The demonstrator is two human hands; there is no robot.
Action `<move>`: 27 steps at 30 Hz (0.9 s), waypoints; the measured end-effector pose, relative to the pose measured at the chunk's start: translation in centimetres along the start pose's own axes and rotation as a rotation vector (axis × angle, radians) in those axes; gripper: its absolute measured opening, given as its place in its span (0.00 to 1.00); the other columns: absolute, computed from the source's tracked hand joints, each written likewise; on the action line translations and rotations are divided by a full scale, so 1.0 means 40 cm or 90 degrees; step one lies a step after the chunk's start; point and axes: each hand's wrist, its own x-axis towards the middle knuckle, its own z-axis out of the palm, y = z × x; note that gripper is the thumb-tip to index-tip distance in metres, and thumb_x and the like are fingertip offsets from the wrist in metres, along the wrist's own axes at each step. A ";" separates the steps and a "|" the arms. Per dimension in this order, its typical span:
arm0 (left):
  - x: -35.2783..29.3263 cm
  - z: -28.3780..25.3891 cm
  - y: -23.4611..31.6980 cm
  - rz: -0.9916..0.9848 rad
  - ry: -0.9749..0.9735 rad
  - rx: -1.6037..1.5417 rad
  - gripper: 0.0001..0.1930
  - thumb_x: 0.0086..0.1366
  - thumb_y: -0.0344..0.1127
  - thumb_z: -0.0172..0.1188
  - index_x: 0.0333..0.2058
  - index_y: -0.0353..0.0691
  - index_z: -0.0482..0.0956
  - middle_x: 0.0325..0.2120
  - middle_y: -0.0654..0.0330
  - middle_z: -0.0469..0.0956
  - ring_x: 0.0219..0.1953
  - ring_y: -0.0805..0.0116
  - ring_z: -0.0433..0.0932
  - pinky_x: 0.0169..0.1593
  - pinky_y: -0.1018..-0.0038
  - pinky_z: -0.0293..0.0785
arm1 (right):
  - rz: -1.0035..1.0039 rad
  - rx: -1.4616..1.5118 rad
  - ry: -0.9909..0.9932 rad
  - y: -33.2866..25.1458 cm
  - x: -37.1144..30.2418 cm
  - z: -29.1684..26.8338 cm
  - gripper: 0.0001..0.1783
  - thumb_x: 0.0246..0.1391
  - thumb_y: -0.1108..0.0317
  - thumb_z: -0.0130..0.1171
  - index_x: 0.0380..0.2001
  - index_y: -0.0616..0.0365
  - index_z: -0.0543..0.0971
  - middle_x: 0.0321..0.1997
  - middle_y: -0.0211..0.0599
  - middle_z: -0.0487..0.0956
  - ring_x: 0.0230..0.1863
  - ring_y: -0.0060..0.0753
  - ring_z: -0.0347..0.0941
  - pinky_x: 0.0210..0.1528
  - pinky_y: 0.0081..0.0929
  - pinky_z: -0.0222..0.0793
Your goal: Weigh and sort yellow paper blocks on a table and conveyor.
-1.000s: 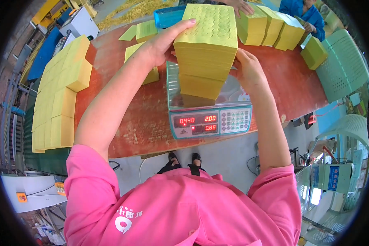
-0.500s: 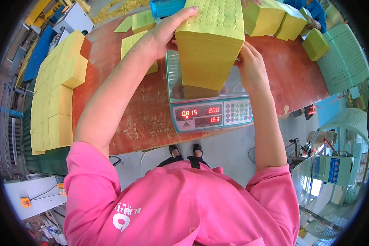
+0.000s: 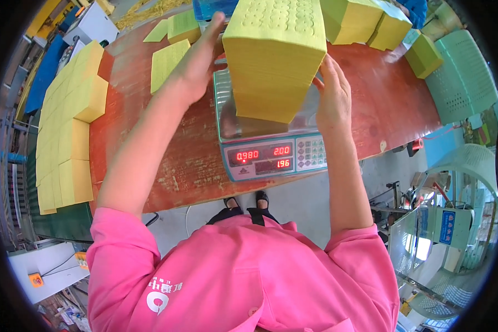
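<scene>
A tall block of stacked yellow paper (image 3: 274, 72), its top punched with rows of curved marks, stands on the clear-topped pan of a digital scale (image 3: 274, 157). Red digits glow on the scale's front panel beside a keypad. My left hand (image 3: 196, 66) is just left of the block, its fingers stretched out and apart, holding nothing; whether the fingertips brush the block is hard to tell. On the block's right side, my right hand (image 3: 333, 91) rests with extended fingers against or close to its edge, the thumb bent in toward the pan.
Rows of yellow paper blocks (image 3: 72, 127) line the left of the red table (image 3: 149, 138). Smaller stacks (image 3: 169, 61) and a blue tray (image 3: 210, 8) lie behind my left hand. More blocks (image 3: 351, 22) stand far right, near a co-worker's blue sleeve (image 3: 416, 11) and a green basket (image 3: 462, 77).
The block has settled on the scale and the lit digits have changed. My left hand has come off its top and side; my right hand has loosened. The view has shifted slightly.
</scene>
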 end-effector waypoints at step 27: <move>-0.388 0.039 -0.207 0.094 0.313 -0.473 0.37 0.73 0.58 0.40 0.62 0.24 0.62 0.64 0.39 0.62 0.68 0.49 0.59 0.71 0.56 0.53 | 0.194 0.316 -0.142 0.073 -0.122 -0.247 0.31 0.72 0.52 0.31 0.66 0.67 0.61 0.70 0.49 0.62 0.72 0.45 0.56 0.71 0.43 0.52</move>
